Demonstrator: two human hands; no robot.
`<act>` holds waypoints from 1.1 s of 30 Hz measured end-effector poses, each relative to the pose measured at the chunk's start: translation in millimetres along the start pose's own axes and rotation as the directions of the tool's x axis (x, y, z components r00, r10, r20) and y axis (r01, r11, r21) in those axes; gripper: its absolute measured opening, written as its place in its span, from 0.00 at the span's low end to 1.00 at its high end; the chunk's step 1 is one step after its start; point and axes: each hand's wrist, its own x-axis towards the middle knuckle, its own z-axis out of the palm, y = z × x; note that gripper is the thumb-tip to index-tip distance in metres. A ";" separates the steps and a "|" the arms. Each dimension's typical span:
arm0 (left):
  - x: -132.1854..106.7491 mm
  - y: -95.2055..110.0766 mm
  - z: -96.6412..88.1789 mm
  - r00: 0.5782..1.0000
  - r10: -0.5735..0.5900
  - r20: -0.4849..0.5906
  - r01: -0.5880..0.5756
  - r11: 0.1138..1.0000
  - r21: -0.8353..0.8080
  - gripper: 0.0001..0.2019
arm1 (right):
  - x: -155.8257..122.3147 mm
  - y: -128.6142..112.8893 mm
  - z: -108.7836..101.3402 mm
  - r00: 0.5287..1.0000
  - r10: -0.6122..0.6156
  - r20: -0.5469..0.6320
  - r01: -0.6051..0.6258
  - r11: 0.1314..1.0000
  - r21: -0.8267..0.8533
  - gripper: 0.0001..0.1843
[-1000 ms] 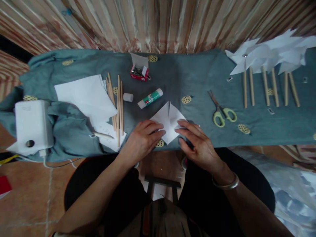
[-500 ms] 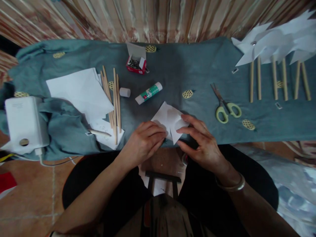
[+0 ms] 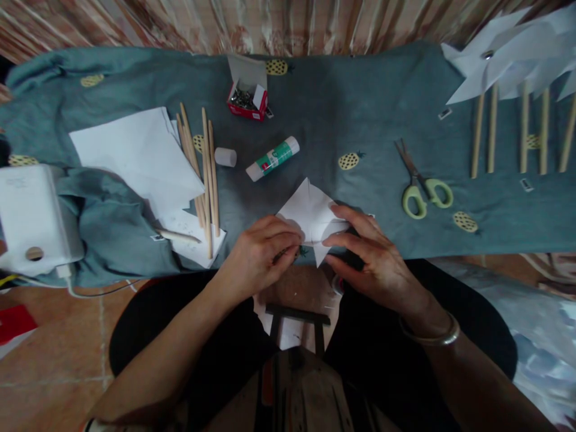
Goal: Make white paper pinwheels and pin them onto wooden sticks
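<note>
A small white sheet of paper (image 3: pixel 310 207), with slits and creases, lies at the table's front edge between my hands. My left hand (image 3: pixel 261 255) is closed, its fingers pinching the sheet's left corner. On the other side, my right hand (image 3: pixel 369 252) grips the right part with bent fingers, the thumb low by a pointed flap. A glue stick (image 3: pixel 273 158) without its cap lies just beyond the paper, and the white cap (image 3: pixel 225 157) is left of it. Scissors (image 3: pixel 420 187) with green handles rest to the right of my right hand.
Wooden sticks (image 3: pixel 207 180) and white sheets (image 3: pixel 135 156) lie at the left, near a white box-shaped device (image 3: pixel 33 210) with a cable. A red box (image 3: pixel 247 105) of small metal pieces stands open at the back. Paper pinwheels (image 3: pixel 490 57) on sticks lie at the far right.
The view has shifted slightly. The slit flaps on the paper's right have separated, one now pointing down toward me. My left fingers have curled more at the left corner.
</note>
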 end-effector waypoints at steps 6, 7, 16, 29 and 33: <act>0.6 1.8 3.8 0.997 -0.070 -0.027 0.071 0.997 0.030 0.07 | 0.7 -1.5 0.1 1.000 -0.003 -0.012 0.003 1.000 0.019 0.08; 0.9 2.2 4.6 0.996 -0.085 -0.030 0.086 0.995 0.048 0.07 | 0.8 -2.0 -0.3 1.000 -0.001 -0.012 0.001 1.000 0.021 0.08; 4.2 2.5 7.3 0.992 -0.115 -0.057 0.119 0.990 0.073 0.06 | 1.5 -6.1 0.0 0.999 -0.002 -0.050 0.003 1.000 0.026 0.15; 6.2 3.4 5.4 0.990 -0.138 -0.035 0.141 0.987 0.081 0.04 | 3.1 -9.0 6.7 0.995 -0.082 -0.060 0.081 0.997 -0.010 0.24; 6.0 3.5 6.3 0.990 -0.138 -0.041 0.141 0.987 0.083 0.04 | 4.2 -10.1 8.2 0.993 -0.101 -0.065 0.099 0.995 -0.029 0.24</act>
